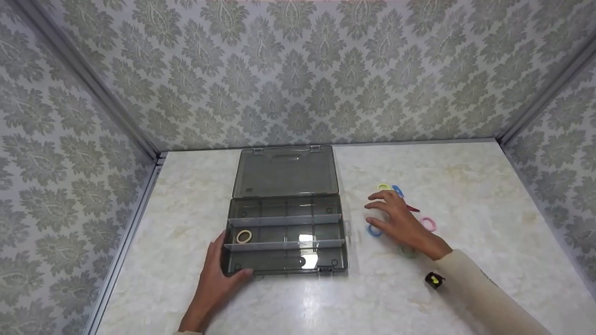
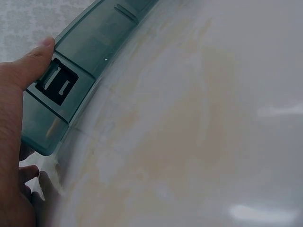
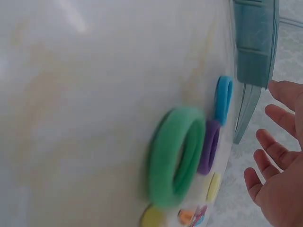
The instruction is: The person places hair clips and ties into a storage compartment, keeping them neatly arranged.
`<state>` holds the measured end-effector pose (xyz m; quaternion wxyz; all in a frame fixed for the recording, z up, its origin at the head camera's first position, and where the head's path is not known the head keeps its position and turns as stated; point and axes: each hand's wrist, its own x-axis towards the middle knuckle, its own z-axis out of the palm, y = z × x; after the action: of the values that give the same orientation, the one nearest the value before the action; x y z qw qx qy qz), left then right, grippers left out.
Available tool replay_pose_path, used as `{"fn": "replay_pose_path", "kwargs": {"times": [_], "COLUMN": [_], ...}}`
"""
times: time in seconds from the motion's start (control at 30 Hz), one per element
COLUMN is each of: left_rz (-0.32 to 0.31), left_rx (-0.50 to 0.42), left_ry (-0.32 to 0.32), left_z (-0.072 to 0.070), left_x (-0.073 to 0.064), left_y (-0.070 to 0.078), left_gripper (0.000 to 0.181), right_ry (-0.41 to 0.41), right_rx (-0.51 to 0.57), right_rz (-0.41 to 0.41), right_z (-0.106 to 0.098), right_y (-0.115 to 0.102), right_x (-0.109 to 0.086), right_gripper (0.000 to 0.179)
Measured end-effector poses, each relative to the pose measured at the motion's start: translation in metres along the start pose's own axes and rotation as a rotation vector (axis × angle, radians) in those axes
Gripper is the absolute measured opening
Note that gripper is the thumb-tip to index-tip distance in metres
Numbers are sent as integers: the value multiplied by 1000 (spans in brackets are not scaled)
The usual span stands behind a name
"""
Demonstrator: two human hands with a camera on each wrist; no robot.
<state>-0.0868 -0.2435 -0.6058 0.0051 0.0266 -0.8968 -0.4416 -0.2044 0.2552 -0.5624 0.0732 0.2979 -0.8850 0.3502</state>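
Note:
A smoky grey divided plastic box (image 1: 284, 258) lies on the table with its lid (image 1: 286, 172) folded back. My left hand (image 1: 218, 274) grips its front left corner, thumb at the front wall and fingers along the side. In the left wrist view the thumb rests by the box's latch slot (image 2: 57, 81). One cream hair tie (image 1: 250, 236) sits in the middle row, at the left. My right hand (image 1: 396, 219), fingers spread and holding nothing, hovers right of the box over loose hair ties. Close by are a blue hair tie (image 1: 374, 231) and a green hair tie (image 3: 158, 161).
Around the right hand lie a yellow hair tie (image 1: 382, 186), another blue one (image 1: 397, 190), a pink one (image 1: 429, 224), a purple one (image 3: 208, 149) and a pointed red piece (image 1: 413, 209). A small black object with a yellow-green patch (image 1: 434, 280) lies near the right forearm. Patterned walls enclose the table.

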Motion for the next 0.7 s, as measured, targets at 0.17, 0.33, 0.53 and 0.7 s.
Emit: {"fn": "replay_pose_path", "kwargs": {"times": [0.17, 0.33, 0.53, 0.7], "left_rz": [12, 36, 24, 14], "left_rx": [3, -2, 13, 22], "left_ry": [6, 14, -9, -10], "left_z": [1, 0, -1, -1], "left_x": [-1, 0, 0, 0], "left_y": [1, 1, 2, 2], "left_gripper": [123, 124, 130, 132], "right_ry": [45, 53, 74, 85], "right_rx": [7, 1, 34, 52], "right_rz": [28, 150, 284, 364], "right_z": [-8, -16, -27, -35], "right_y": [16, 29, 40, 46], "right_x": [-12, -21, -32, -43], "right_gripper": [31, 31, 30, 31]}}
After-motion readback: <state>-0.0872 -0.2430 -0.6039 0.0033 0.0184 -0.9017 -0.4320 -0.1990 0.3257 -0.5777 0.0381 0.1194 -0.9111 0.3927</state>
